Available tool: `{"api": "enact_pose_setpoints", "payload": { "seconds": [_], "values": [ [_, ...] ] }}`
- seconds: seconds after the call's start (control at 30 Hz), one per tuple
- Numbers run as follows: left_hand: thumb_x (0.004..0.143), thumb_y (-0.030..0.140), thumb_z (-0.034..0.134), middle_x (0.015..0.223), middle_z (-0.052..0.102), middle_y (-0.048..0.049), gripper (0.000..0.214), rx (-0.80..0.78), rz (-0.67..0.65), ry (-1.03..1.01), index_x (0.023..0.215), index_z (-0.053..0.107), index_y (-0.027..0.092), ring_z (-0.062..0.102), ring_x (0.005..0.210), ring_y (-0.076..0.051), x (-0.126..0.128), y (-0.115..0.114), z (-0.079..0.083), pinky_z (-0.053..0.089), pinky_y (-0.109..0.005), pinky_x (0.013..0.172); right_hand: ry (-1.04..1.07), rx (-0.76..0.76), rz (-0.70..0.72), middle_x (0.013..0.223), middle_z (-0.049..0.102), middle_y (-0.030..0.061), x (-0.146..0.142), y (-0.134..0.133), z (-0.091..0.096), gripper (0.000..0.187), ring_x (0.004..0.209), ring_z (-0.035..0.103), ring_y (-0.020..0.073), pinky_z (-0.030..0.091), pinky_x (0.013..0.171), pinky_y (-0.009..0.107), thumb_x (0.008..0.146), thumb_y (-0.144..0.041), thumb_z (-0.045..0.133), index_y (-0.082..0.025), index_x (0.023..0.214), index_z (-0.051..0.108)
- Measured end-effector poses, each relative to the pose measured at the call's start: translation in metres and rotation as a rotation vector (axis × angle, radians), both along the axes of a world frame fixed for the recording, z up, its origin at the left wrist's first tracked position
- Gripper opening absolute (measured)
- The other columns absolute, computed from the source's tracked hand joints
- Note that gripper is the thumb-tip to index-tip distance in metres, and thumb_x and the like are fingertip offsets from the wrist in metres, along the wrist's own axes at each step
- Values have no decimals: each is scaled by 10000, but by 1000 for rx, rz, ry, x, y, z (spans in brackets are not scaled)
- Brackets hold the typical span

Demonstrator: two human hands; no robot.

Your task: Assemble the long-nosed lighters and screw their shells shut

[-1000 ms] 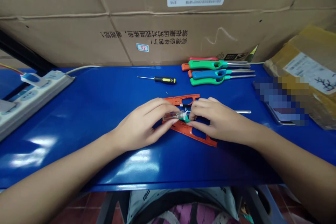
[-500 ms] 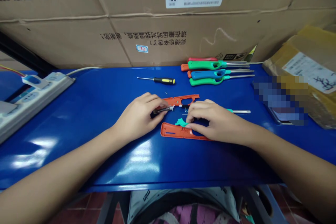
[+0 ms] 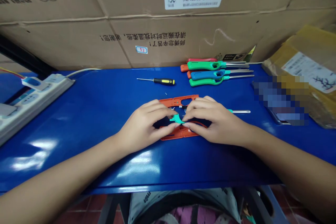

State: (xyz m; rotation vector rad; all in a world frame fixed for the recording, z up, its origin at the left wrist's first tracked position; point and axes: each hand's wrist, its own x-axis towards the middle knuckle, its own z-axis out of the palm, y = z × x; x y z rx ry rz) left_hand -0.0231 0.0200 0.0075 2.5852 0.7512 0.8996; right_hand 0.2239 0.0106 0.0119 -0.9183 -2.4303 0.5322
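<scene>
Moved since the earlier frame: head view shows the green plastic part [image 3: 176, 119] lifted, pinched between left hand [image 3: 143, 129] and right hand [image 3: 215, 121], both grips closed on it, above the lower orange shell half [image 3: 181, 133]; upper orange shell half [image 3: 170, 102] lies apart, halves not joined.

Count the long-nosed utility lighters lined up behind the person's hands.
4, side by side on the blue table: a red lighter rearmost, then a green lighter, a blue lighter and another green lighter.

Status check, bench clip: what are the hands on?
Left hand, right hand: fingers on green plastic piece. Two orange lighter housing halves beneath. Metal lighter tube beside right hand.
</scene>
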Motion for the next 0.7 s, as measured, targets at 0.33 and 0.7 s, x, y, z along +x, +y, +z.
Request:
{"api": "enact_pose_setpoints", "payload": {
  "seconds": [0.33, 0.7],
  "values": [
    [926, 258, 697, 957, 751, -65, 169, -36, 7, -30, 1070, 711, 170, 655, 839, -168, 3, 0, -1, 518, -331, 802, -13, -107, -88, 1059, 660, 53, 12, 6, 15, 221, 975, 598, 206, 476, 864, 357, 875, -317, 699, -229, 1058, 611],
    [966, 215, 613, 1002, 707, -73, 115, 153, 49, 11, 992, 718, 174, 625, 900, -184, 22, 3, 10, 519, -341, 827, 564, -871, -194, 882, 691, 19, 0, 6, 21, 363, 823, 635, 131, 527, 792, 293, 738, -371, 826, -160, 1006, 703]
  ]
}}
